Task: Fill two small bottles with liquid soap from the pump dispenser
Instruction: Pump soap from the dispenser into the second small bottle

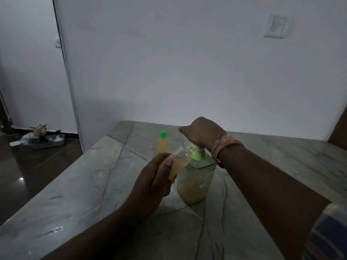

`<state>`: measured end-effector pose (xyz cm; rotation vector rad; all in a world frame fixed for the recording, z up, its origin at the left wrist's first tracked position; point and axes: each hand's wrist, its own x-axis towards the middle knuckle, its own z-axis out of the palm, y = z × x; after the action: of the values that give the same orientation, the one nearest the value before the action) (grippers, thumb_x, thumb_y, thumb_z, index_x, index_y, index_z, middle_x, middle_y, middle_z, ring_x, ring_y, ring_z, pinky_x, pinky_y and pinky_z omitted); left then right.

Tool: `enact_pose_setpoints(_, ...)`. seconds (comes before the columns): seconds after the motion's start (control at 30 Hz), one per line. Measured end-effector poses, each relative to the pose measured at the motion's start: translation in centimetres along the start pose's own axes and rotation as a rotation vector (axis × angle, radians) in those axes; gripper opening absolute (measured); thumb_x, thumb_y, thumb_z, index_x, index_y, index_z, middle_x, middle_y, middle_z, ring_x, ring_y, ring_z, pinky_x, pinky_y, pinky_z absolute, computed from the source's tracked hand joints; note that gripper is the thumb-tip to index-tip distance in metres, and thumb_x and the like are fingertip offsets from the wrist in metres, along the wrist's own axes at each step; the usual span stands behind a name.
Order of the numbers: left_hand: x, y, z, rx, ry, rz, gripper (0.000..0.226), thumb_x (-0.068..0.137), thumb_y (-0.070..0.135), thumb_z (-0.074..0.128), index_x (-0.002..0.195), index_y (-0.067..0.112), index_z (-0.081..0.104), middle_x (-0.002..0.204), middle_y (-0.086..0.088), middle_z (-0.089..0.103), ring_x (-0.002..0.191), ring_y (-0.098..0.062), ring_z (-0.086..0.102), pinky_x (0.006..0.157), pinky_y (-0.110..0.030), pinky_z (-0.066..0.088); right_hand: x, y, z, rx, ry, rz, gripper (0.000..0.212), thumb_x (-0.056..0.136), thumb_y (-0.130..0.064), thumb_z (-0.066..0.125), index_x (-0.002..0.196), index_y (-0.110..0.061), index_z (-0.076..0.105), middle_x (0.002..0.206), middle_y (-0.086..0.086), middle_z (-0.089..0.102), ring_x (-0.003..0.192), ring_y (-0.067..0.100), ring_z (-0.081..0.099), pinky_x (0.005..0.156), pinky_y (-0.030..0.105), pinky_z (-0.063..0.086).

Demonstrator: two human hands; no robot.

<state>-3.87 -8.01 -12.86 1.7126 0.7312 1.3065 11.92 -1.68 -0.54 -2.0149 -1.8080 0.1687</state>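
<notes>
A clear pump dispenser [195, 182] with a green collar and yellowish soap stands on the marble table [93, 184]. My right hand [201, 131] lies on top of its pump head, palm down, hiding the head. My left hand [152, 182] holds a small uncapped bottle [179, 160], tilted, its mouth against the green nozzle; it is partly full of yellowish liquid. A second small bottle [162, 143] with a green cap stands upright behind, filled with the same liquid.
A white wall rises just behind the table. The table's left edge drops to a dark floor, where a tray [47, 141] with small items sits. A wall switch [276, 26] is high on the right.
</notes>
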Motion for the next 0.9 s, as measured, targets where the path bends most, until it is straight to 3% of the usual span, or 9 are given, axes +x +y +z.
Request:
enact_pose_setpoints(0.13,-0.2,0.2,0.0,0.002,0.008,-0.024,0.035,0.095,0.049,0.043,0.109,0.022,0.060,0.069,0.000,0.058,0.050,-0.011,0.047,0.044,-0.023,0.038,0.1,-0.5,-0.1,-0.098,0.011,-0.005,0.036,0.090,-0.045,0.053,0.066,-0.018,0.051,0.070,0.000,0.053,0.066,0.019,0.052,0.066,0.030,0.041)
enact_pose_setpoints(0.27,-0.4,0.5,0.0,0.001,0.005,-0.027,0.035,0.095,0.046,0.043,0.112,0.020,0.060,0.071,0.001,0.059,0.051,-0.010,0.048,0.045,-0.022,0.038,0.0,-1.2,-1.0,-0.207,0.033,-0.056,0.036,0.089,-0.046,0.055,0.066,-0.019,0.044,0.070,0.000,0.048,0.077,0.024,0.054,0.069,0.030,0.042)
enact_pose_setpoints(0.53,-0.2,0.4,0.0,0.012,0.006,-0.001,0.050,0.091,0.058,0.043,0.113,0.016,0.059,0.070,-0.001,0.056,0.052,-0.009,0.047,0.046,-0.022,0.038,0.1,-0.5,0.2,-0.080,0.071,-0.020,0.032,0.088,-0.038,0.057,0.066,-0.017,0.052,0.069,0.000,0.054,0.072,0.023,0.057,0.067,0.030,0.043)
enact_pose_setpoints(0.77,-0.4,0.8,0.0,-0.025,-0.003,-0.010,0.047,0.092,0.058,0.045,0.112,0.018,0.060,0.071,-0.002,0.056,0.052,-0.011,0.045,0.045,-0.025,0.036,-0.1,-0.8,-0.8,-0.109,0.047,-0.053,0.038,0.089,-0.046,0.054,0.066,-0.016,0.053,0.069,0.002,0.055,0.066,0.020,0.054,0.067,0.031,0.044)
enact_pose_setpoints(0.9,-0.3,0.7,0.0,0.002,0.001,-0.015,0.044,0.094,0.056,0.044,0.113,0.020,0.060,0.072,-0.002,0.057,0.053,-0.010,0.047,0.047,-0.022,0.038,0.2,-0.2,-0.1,0.009,0.080,-0.040,0.040,0.091,-0.042,0.051,0.063,-0.013,0.051,0.067,0.003,0.055,0.062,0.020,0.052,0.057,0.029,0.037)
